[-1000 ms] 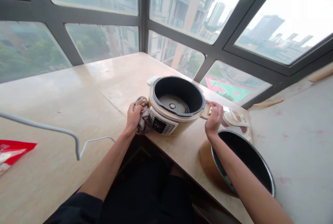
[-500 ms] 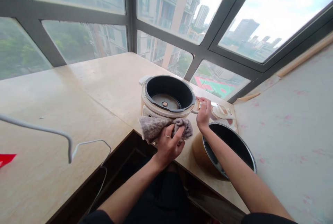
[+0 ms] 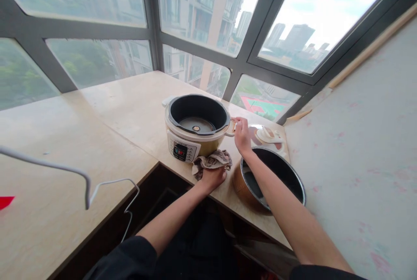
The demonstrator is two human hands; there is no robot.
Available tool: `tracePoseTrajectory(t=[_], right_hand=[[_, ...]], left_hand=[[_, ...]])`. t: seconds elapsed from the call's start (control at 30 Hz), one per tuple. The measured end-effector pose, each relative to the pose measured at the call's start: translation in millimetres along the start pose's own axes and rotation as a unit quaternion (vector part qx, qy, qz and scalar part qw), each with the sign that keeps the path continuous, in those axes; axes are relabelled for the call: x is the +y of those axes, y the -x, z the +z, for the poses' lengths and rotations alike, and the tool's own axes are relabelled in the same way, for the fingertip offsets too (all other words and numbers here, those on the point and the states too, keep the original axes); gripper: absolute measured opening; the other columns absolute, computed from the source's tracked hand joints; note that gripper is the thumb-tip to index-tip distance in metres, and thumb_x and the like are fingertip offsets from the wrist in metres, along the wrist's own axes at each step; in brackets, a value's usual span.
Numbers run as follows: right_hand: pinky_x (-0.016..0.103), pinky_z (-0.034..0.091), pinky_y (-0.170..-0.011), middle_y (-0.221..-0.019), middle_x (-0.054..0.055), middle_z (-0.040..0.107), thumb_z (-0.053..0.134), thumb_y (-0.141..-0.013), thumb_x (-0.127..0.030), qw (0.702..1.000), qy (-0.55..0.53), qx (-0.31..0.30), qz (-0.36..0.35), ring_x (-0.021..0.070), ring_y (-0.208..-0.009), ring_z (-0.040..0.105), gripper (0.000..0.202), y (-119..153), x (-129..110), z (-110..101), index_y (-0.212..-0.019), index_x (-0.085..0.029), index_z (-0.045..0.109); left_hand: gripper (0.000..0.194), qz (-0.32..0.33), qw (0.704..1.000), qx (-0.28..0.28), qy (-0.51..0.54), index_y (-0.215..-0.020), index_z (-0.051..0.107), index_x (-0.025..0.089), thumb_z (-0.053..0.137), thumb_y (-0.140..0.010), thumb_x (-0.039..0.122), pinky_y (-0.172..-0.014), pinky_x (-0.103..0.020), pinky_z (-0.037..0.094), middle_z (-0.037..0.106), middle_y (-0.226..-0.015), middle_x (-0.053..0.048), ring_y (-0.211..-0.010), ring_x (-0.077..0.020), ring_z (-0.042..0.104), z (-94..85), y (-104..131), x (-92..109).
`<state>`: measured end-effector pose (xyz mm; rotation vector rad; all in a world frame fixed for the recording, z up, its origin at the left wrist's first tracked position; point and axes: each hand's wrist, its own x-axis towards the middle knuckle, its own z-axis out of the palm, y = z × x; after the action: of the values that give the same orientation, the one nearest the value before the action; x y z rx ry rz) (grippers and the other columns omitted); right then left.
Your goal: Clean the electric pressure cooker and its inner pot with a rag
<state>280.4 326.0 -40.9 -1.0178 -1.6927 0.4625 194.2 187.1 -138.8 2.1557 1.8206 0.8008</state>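
Note:
An electric pressure cooker (image 3: pixel 211 144) with a white rim and gold body stands lidless on the counter. Its dark inside shows a round metal base, and a control panel (image 3: pixel 183 149) with a lit display faces me. My left hand (image 3: pixel 212 178) is closed on a crumpled, patterned brown-grey cloth (image 3: pixel 213 160), pressed low against the cooker's front right side. Up at the cooker's right side handle (image 3: pixel 230 133), my right hand (image 3: pixel 241 136) has its fingers wrapped round it. Below my right forearm, partly covered by it, sits a dark-lined inner pot (image 3: pixel 243 189) with a copper-brown outside.
Behind the inner pot lies the cooker's lid (image 3: pixel 269 134), close to the flowered wall (image 3: pixel 352 158). A grey-white cable (image 3: pixel 58 166) crosses the left foreground. Windows (image 3: pixel 192 6) rise behind the counter (image 3: pixel 124 97), whose front edge drops to a dark recess (image 3: pixel 153 202).
The cloth in my left hand has moved from across the cooker's front to its lower right side, uncovering the control panel. My right hand stays at the handle. The view has shifted slightly.

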Motion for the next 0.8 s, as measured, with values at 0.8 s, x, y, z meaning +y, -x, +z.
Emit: tracePoseTrajectory(t=[0.8], right_hand=[[0.037,0.043,-0.094,-0.114,0.018,0.067,0.057,-0.082,-0.029,0.962,0.103,-0.088,0.239,0.0308,-0.111,0.062,0.047,19,-80,-19,-0.126,-0.014,0.048]], left_hand=[[0.065,-0.199,0.961,0.189,0.044,-0.138,0.054,0.014,0.067,-0.076,0.029,-0.097,-0.044,0.052,0.069,-0.122,-0.014,-0.111,-0.0321,0.067,-64.4,47,-44]])
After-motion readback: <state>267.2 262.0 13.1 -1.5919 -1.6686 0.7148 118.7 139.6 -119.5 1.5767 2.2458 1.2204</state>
